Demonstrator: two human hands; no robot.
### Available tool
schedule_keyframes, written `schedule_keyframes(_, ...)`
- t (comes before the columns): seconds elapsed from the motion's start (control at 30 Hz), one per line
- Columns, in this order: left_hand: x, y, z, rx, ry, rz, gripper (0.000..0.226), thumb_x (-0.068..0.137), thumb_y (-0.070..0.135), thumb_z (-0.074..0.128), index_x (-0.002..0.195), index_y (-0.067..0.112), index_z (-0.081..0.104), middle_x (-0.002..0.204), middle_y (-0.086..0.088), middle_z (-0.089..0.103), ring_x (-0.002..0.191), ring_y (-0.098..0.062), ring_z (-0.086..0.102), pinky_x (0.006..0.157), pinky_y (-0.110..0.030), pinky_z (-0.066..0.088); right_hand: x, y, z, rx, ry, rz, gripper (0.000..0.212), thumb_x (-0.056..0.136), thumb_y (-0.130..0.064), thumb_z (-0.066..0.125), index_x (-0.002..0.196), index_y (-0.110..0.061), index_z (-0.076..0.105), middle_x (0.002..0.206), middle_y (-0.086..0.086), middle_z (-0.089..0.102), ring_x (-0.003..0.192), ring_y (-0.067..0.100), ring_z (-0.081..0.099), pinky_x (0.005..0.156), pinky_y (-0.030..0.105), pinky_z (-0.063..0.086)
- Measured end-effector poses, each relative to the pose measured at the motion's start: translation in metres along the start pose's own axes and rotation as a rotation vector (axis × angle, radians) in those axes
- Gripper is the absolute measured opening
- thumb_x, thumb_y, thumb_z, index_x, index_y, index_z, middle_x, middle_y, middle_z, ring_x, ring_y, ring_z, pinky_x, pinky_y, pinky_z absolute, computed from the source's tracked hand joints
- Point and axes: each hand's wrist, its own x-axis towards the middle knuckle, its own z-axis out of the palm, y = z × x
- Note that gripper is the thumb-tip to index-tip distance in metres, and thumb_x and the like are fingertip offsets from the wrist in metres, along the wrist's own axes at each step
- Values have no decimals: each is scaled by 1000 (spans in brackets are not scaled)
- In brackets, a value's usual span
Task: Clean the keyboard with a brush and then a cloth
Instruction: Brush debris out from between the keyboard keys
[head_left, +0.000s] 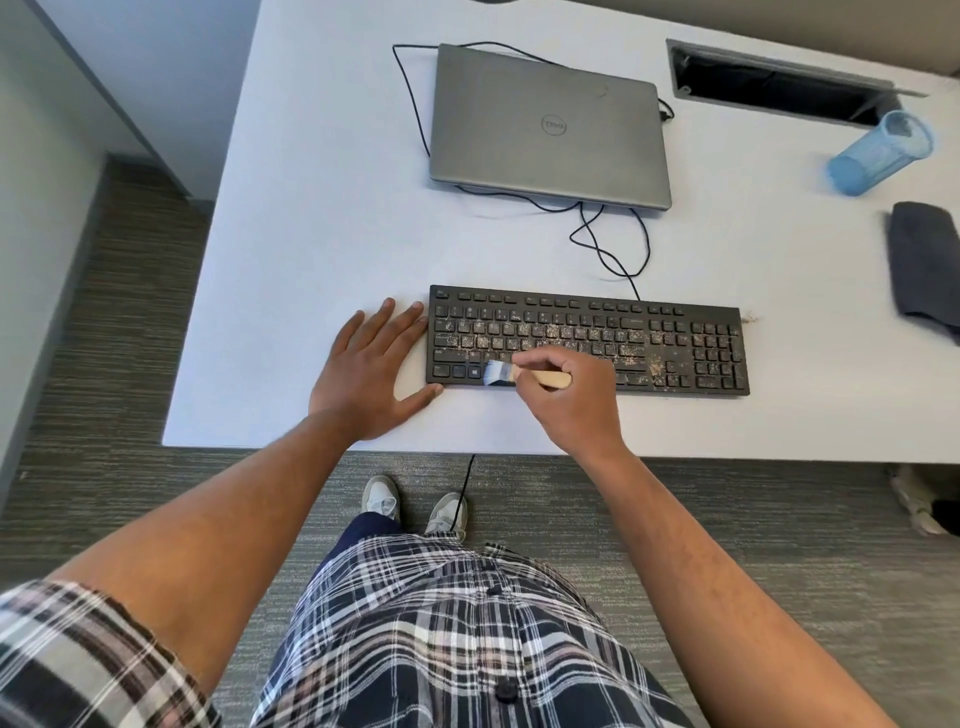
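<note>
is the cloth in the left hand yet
No, the dark grey cloth lies on the desk at far right, while the left hand rests flat beside the keyboard.

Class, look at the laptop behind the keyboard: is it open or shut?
Shut. The laptop lies flat on the table, its grey lid with the logo facing up; no screen or keys show.

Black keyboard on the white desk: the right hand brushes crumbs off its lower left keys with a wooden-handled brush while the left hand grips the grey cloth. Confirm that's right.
Not quite. The head view shows the left hand lying flat and open on the white desk against the black keyboard's left end, holding nothing. The grey cloth lies untouched at the far right. The rest stands: the right hand works the wooden-handled brush over the lower left keys.
</note>
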Motion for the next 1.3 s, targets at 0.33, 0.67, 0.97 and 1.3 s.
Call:
schedule_keyframes(0.33, 0, 1, -1, 2, -8, -2, 90, 95, 78, 36, 168, 28, 24, 176, 12, 17, 164, -17, 6, 132, -47, 8, 3, -3, -4, -91, 68, -25, 12, 87, -18, 77, 96, -17, 84, 93, -9, 79, 81, -1, 71, 76, 21, 56)
schedule_keyframes(0.67, -1, 1, -1, -11, 12, 0, 89, 94, 77, 38, 167, 26, 28, 175, 11, 20, 164, -18, 9, 132, -47, 8, 3, -14, -3, -152, 67, -95, 11, 88, -17, 76, 95, -17, 84, 92, -8, 80, 83, 0, 71, 78, 14, 55)
schedule_keyframes(0.97, 0, 1, -1, -10, 9, 0, 90, 94, 78, 38, 167, 27, 27, 175, 11, 20, 164, -17, 9, 132, -46, 7, 6, -15, -7, -108, -80, 12, 9, 88, -18, 75, 87, -19, 84, 80, -13, 75, 51, -5, 59, 48, 9, 38)
schedule_keyframes(1.3, -1, 1, -2, -13, 9, -2, 90, 94, 78, 38, 167, 27, 27, 175, 11, 20, 164, -18, 9, 132, -47, 8, 8, -14, -9, -83, -60, 43, 9, 88, -19, 75, 87, -21, 84, 83, -14, 77, 45, 10, 57, 44, 18, 41)
